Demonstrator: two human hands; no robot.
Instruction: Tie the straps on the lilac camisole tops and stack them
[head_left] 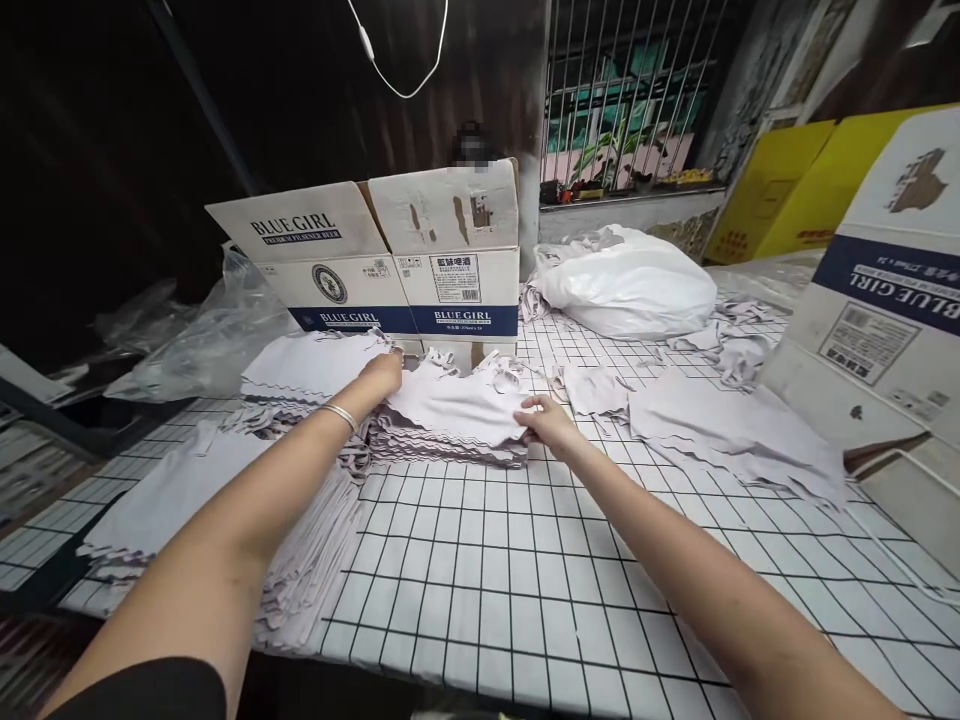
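A stack of pale fabric pieces [450, 405] with wavy edges lies in front of the cardboard box at mid-table. My right hand [546, 422] pinches the right edge of its top piece between thumb and fingers. At the stack's far left corner is my left hand [384, 372], fingers bent down around the fabric edge, their tips partly hidden. A second fabric stack [311, 362] sits just left of that hand. Nearer me, under my left forearm, a larger fabric pile [315, 560] reaches the table's front edge.
White Blue Girl beer cartons stand at the back [457, 290] and at the right [877, 330]. A stuffed white plastic bag [630, 285] rests behind loose fabric pieces [727, 425]. Clear plastic [210, 340] lies at left. A grid-patterned cloth [480, 580] covers the table.
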